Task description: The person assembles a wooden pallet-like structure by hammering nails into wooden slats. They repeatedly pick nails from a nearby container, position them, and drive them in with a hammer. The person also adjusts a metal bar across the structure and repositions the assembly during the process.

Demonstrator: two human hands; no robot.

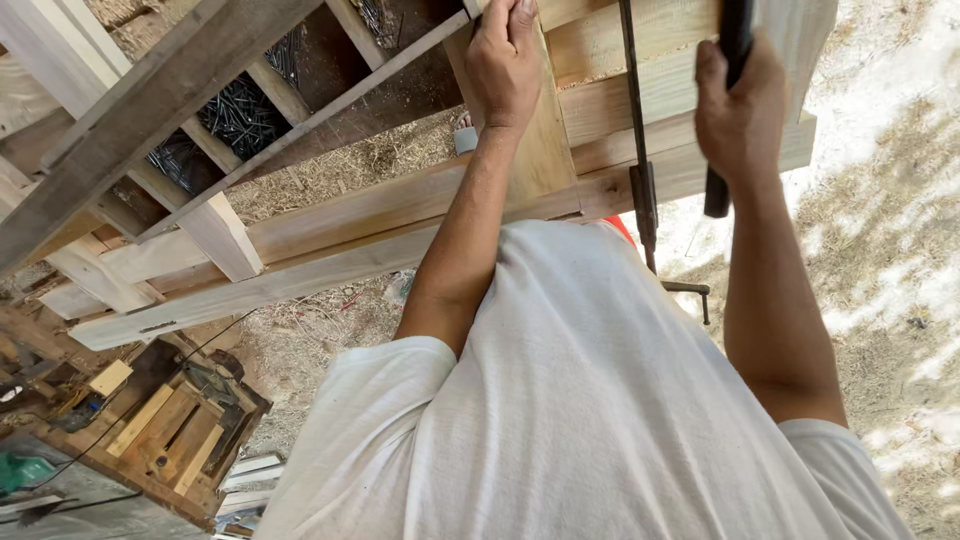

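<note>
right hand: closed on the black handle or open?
Closed. The right hand has its fingers curled round the black handle, whose end sticks out below the fist.

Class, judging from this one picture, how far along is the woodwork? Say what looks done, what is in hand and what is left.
Done: several long planks lie side by side in a frame. In hand: the left hand presses a short board across them, while the right hand grips a dark tool handle. Left: whether the board is fixed cannot be told; loose nails lie in a compartment behind.
</note>
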